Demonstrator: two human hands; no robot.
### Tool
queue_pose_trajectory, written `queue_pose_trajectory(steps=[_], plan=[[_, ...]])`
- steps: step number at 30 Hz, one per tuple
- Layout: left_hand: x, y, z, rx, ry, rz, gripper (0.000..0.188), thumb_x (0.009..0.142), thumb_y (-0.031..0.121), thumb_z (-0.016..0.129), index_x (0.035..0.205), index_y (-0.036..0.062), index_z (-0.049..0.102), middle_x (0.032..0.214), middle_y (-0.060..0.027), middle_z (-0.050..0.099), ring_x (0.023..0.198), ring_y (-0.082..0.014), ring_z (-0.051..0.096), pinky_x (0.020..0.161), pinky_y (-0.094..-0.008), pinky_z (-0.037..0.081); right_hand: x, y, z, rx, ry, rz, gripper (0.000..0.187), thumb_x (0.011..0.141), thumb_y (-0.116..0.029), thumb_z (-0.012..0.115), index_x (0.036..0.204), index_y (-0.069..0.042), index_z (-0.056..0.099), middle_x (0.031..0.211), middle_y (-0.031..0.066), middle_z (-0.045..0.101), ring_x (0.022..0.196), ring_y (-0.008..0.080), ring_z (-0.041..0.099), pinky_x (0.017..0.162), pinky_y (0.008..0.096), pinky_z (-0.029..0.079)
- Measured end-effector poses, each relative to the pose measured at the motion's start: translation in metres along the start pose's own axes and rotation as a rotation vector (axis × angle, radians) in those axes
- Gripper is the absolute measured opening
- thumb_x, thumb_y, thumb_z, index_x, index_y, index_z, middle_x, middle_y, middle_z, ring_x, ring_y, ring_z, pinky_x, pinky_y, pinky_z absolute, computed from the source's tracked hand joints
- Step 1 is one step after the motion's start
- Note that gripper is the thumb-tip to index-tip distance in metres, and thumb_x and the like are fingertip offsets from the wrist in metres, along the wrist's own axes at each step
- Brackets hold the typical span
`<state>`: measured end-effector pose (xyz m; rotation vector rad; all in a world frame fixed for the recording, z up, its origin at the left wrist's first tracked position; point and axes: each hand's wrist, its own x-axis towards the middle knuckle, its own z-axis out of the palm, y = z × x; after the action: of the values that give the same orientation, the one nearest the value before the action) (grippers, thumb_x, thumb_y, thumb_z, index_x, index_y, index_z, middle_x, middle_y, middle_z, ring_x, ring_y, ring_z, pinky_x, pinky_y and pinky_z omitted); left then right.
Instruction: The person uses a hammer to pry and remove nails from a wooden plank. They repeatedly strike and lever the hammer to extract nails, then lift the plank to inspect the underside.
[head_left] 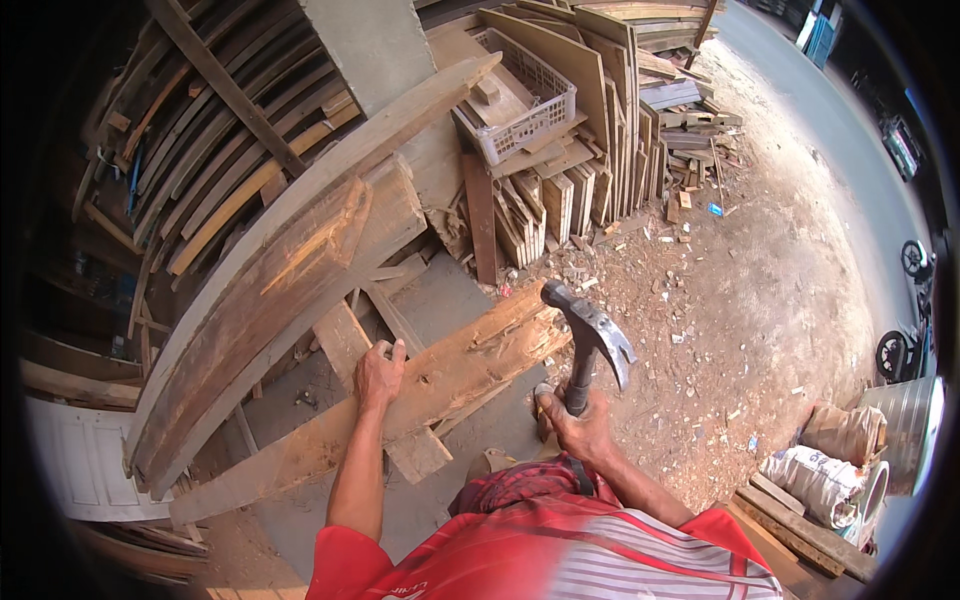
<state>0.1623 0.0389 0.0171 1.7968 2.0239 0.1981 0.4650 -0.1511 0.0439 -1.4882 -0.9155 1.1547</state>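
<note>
A claw hammer (582, 345) stands upright in my right hand (580, 425), which is wrapped round the lower handle. Its metal head is uppermost, with the claw turned to the right, beside the splintered end of a long wooden plank (440, 372). That plank slants from lower left to upper right before me, over a short crosspiece (420, 455). At the plank's far edge is my left hand (380, 372), its fingers bent over the wood and closed on it. Beyond lies a thick, dark, weathered beam (270, 265), with a paler long board along its far side.
Curved-looking rows of stacked timber (215, 150) fill the far left, beside a grey pillar (370, 50). A plastic crate (530, 125) sits among upright boards (610, 100). Wood chips litter the ground to the right. Sacks (815, 480) and a metal drum (905, 430) stand at right.
</note>
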Motion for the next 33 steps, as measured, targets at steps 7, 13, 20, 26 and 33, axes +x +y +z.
queue_pose_trajectory(steps=[7, 13, 20, 26, 33], plan=[[-0.002, -0.006, 0.013, -0.005, -0.001, 0.059, 0.058, 0.1, 0.057, 0.054, 0.111, 0.0024, 0.071, 0.108, -0.028, 0.071, 0.103, -0.0459, 0.067, 0.088, -0.0533, 0.051, -0.041, -0.022, 0.006, -0.034, 0.08, -0.029, 0.043, 0.102, -0.045, 0.065, 0.105, -0.003, 0.057, 0.074, 0.001, 0.055, 0.064, 0.0103, 0.051, 0.056, 0.0272, 0.041], [-0.013, -0.008, 0.005, -0.062, -0.013, -0.014, 0.059, 0.099, 0.055, 0.054, 0.123, 0.004, 0.07, 0.118, -0.0277, 0.07, 0.114, -0.0467, 0.065, 0.098, -0.0516, 0.051, -0.024, -0.108, 0.01, 0.319, -0.017, -0.854, 0.06, 0.096, -0.061, 0.066, 0.109, -0.005, 0.047, 0.067, 0.0042, 0.051, 0.051, 0.0145, 0.049, 0.046, 0.0294, 0.043], [-0.014, -0.003, -0.008, -0.114, -0.039, -0.043, 0.053, 0.103, 0.048, 0.048, 0.124, 0.0042, 0.069, 0.119, -0.026, 0.071, 0.113, -0.0458, 0.066, 0.098, -0.0526, 0.051, -0.038, -0.035, 0.011, -0.752, -0.194, 0.308, 0.054, 0.101, -0.05, 0.062, 0.099, 0.003, 0.061, 0.074, 0.0194, 0.058, 0.074, 0.0305, 0.06, 0.071, 0.0467, 0.049], [-0.002, -0.028, 0.025, -0.136, 0.175, 0.066, 0.047, 0.105, 0.044, 0.044, 0.115, 0.0065, 0.071, 0.109, -0.0254, 0.073, 0.106, -0.0456, 0.069, 0.093, -0.0538, 0.053, -0.059, -0.097, 0.021, -0.07, -0.034, -0.251, 0.047, 0.105, -0.05, 0.059, 0.097, -0.004, 0.054, 0.065, -0.0003, 0.051, 0.046, 0.0078, 0.045, 0.041, 0.025, 0.036], [-0.012, -0.014, 0.005, -0.14, 0.009, 0.001, 0.053, 0.107, 0.047, 0.041, 0.128, 0.0055, 0.067, 0.12, -0.0259, 0.07, 0.115, -0.0471, 0.065, 0.099, -0.0544, 0.051, -0.049, -0.085, 0.021, 0.184, -0.038, -0.893, 0.051, 0.099, -0.059, 0.064, 0.107, -0.009, 0.053, 0.071, 0.0013, 0.051, 0.053, 0.0127, 0.048, 0.051, 0.0297, 0.041]])
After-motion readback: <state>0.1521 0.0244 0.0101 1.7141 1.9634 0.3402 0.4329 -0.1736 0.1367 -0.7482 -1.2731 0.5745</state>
